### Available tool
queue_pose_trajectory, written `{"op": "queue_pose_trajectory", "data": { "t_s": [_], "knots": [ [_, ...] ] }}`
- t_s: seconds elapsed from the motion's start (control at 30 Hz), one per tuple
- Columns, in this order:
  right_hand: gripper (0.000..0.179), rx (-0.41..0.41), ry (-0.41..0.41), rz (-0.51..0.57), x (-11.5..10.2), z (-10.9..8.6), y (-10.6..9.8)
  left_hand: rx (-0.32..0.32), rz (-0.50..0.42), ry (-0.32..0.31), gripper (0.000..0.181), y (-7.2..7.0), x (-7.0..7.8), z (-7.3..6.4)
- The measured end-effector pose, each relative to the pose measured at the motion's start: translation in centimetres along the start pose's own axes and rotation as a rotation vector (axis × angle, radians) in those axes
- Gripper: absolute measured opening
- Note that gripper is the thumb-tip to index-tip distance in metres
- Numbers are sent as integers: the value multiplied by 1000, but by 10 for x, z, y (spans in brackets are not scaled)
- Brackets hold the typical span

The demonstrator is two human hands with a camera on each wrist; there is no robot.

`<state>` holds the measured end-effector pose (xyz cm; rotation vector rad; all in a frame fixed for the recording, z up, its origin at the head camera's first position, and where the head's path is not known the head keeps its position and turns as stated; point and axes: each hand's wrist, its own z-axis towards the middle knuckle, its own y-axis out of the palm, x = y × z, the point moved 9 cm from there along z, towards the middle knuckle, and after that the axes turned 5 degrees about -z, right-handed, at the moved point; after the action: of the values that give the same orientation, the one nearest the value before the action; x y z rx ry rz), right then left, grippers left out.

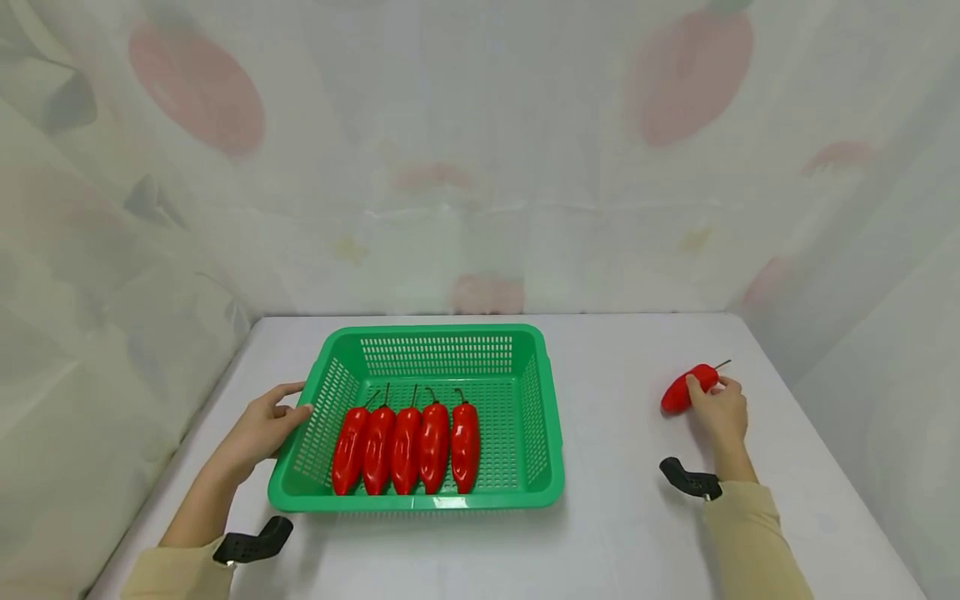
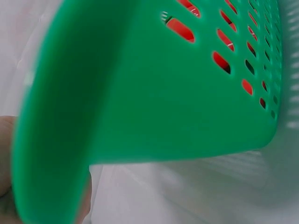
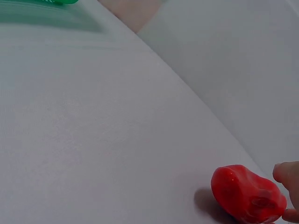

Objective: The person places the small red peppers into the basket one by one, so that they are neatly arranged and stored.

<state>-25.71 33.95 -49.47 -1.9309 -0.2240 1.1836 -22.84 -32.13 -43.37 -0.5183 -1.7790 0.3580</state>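
Note:
My left hand (image 1: 262,425) grips the left rim of a green plastic basket (image 1: 551,450), thumb over the edge. In the left wrist view the basket's wall (image 2: 177,107) fills most of the picture and hides much of that hand. Several glossy red chili peppers (image 1: 407,450) lie side by side in the basket, stems pointing away from me. Far to the right, my right hand (image 1: 722,417) holds another red chili pepper (image 1: 678,394) between thumb and fingers. In the right wrist view only fingertips show beside this pepper (image 3: 245,193), which casts a shadow on the table.
A white table (image 1: 600,533) bears the basket left of centre. Pale sheets with a faded red print (image 1: 480,250) hang behind it and along both sides. Each wrist wears a black camera mount (image 1: 253,542).

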Motion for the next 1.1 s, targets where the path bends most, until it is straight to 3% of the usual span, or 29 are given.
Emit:
{"op": "queue_pose_trajectory", "data": {
  "t_s": [0.27, 0.7, 1.1],
  "knots": [
    [73, 0, 21, -14, 2, 4, 2, 5, 6, 7, 62, 0, 1, -1],
    [62, -28, -121, -111, -8, 14, 8, 4, 4, 10, 61, 0, 1, -1],
    [55, -65, -148, -132, -16, 11, 12, 4, -9, 7, 61, 1, 1, -1]
  ]
}}
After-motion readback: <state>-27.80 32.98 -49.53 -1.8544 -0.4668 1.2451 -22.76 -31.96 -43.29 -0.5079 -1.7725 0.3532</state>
